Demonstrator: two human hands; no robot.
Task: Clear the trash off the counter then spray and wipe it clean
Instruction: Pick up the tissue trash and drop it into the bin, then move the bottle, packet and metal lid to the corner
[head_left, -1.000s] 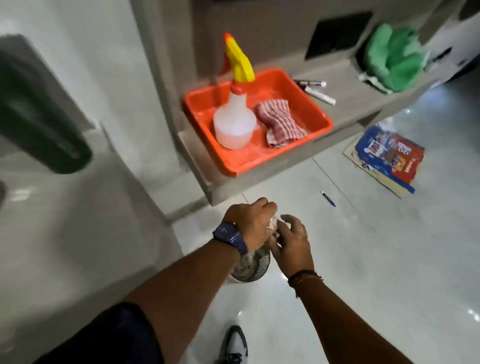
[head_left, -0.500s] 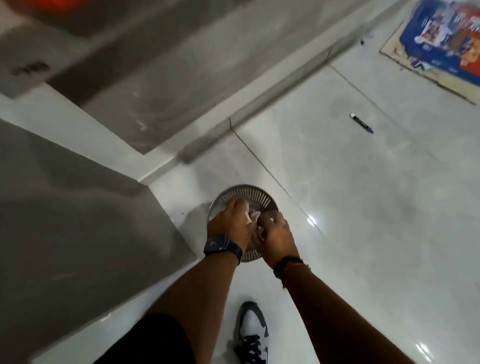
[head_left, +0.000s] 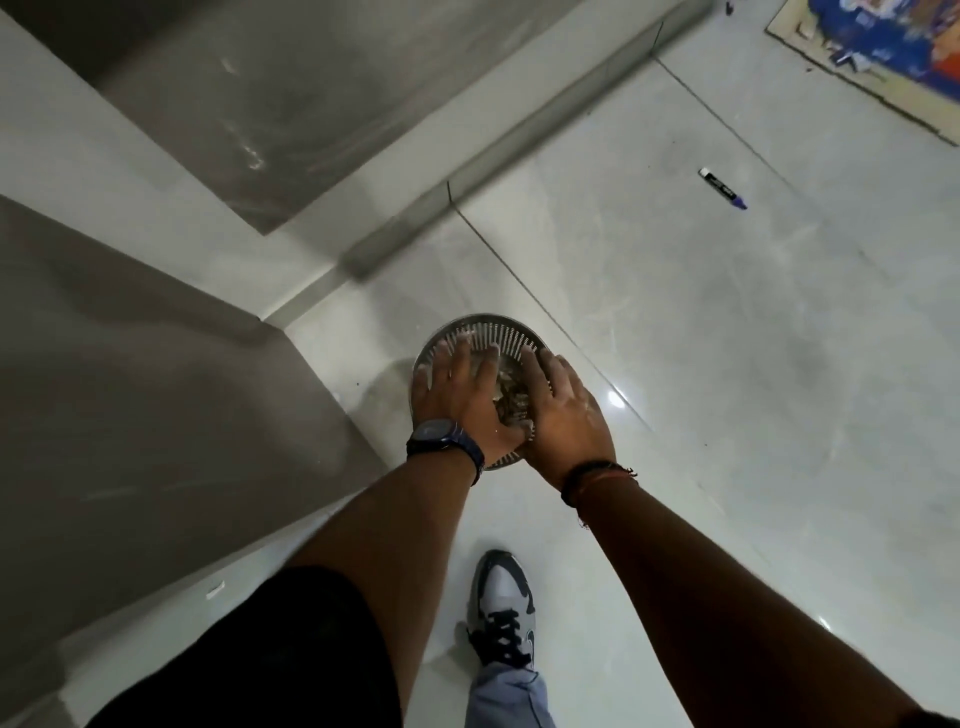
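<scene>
A round slatted waste bin (head_left: 500, 331) stands on the pale tiled floor below me. Crumpled paper trash (head_left: 510, 400) lies inside it, seen between my hands. My left hand (head_left: 464, 396), with a dark watch on its wrist, is spread flat over the bin's mouth with fingers apart. My right hand (head_left: 563, 410), with a thread band on its wrist, lies beside it, fingers also spread, palm down over the trash. Neither hand grips anything. The counter, spray bottle and cloth are out of view.
A blue-capped marker (head_left: 723, 188) lies on the floor to the right. A colourful printed sheet on cardboard (head_left: 883, 57) sits at the top right corner. Grey cabinet panels (head_left: 156, 405) rise on the left. My shoe (head_left: 503, 608) stands just behind the bin.
My view tilted down from the counter to the floor. Both hands went from clutching the trash together above the bin to lying spread over its mouth, trash now inside.
</scene>
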